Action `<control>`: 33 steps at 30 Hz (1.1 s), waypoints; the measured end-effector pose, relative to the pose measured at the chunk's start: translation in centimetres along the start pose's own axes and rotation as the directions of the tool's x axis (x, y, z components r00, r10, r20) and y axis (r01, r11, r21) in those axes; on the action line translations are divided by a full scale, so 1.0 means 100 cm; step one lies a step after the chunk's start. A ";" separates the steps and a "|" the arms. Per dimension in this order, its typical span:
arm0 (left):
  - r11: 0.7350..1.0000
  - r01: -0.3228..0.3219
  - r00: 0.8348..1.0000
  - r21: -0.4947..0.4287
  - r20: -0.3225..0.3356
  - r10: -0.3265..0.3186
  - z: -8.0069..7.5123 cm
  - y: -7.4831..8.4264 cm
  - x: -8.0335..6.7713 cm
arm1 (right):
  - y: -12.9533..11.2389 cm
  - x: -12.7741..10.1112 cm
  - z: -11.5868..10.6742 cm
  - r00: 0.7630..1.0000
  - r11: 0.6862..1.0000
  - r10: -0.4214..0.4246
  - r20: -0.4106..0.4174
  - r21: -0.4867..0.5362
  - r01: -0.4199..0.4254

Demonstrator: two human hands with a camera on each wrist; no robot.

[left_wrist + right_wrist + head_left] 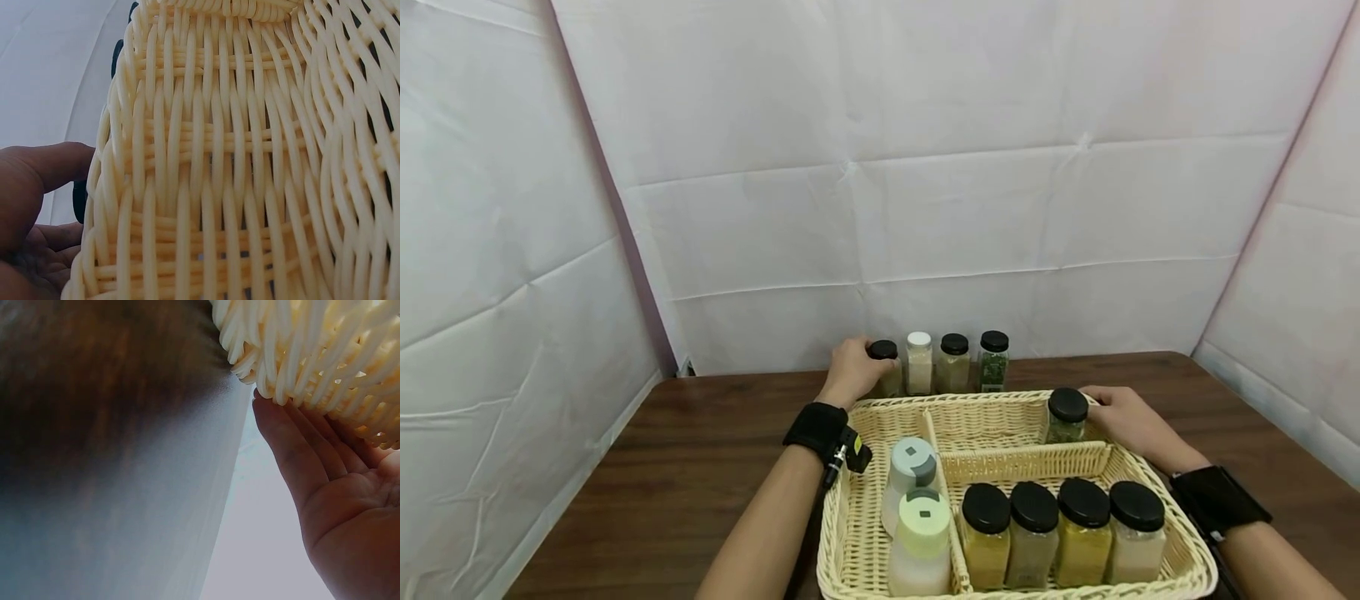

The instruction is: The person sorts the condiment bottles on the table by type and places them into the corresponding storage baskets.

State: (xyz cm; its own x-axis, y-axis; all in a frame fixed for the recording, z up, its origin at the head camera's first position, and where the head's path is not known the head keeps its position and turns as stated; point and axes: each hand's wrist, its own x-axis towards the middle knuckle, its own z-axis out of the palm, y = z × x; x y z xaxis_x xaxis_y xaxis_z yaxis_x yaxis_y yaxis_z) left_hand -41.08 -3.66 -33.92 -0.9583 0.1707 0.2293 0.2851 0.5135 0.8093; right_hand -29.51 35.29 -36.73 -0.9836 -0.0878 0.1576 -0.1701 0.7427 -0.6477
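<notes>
At the back of the table, my left hand (pixel 852 372) grips a black-lidded spice jar (pixel 891 382), the leftmost of a short row. Behind the basket wall in the left wrist view, my left thumb and fingers (pixel 44 240) lie on either side of its dark lid (pixel 79 201). A cream wicker basket (pixel 1000 405) stands in front of the row. My right hand (pixel 1131 423) is at its far right corner, near a black-lidded jar of dried herbs (pixel 1066 428) inside. The right wrist view shows the right fingers (pixel 294 447) extended against the basket's woven outside.
Right of the held jar stand a white-lidded jar (pixel 919 367), a black-lidded jar (pixel 953 367) and a green herb jar (pixel 993 364). The basket's left section holds two pale bottles (pixel 919 550); several black-lidded spice jars (pixel 1084 542) line its front section. White sheeting (pixel 955 217) rises behind the table (pixel 715 433).
</notes>
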 end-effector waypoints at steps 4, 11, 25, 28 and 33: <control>1.000 0.001 1.000 0.011 -0.004 -0.001 -0.002 0.000 0.004 | -0.002 0.003 -0.002 1.000 1.000 0.010 0.009 -0.004 -0.010; 1.000 -0.012 1.000 0.023 -0.008 0.012 -0.003 0.001 0.001 | -0.002 0.001 -0.001 1.000 1.000 0.014 0.016 0.005 -0.014; 0.999 -0.009 1.000 0.039 -0.020 0.010 -0.003 0.005 -0.004 | -0.002 -0.001 0.001 1.000 1.000 0.008 0.014 0.014 -0.009; 0.999 -0.012 0.999 0.040 -0.030 0.013 -0.002 0.004 -0.003 | -0.001 -0.001 0.000 1.000 1.000 0.004 0.013 0.011 -0.004; 1.000 -0.014 0.999 0.024 -0.035 0.015 -0.001 0.004 -0.003 | 0.000 0.000 0.000 1.000 1.000 0.008 0.014 0.006 -0.008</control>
State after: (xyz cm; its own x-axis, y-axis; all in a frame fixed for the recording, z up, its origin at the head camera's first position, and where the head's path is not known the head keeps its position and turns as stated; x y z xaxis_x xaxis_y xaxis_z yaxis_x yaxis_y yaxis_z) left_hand -40.72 -3.60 -33.59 -0.9540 0.1488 0.2602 0.2991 0.5308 0.7930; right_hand -29.47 35.23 -36.74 -0.9856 -0.0908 0.1423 -0.1625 0.7392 -0.6536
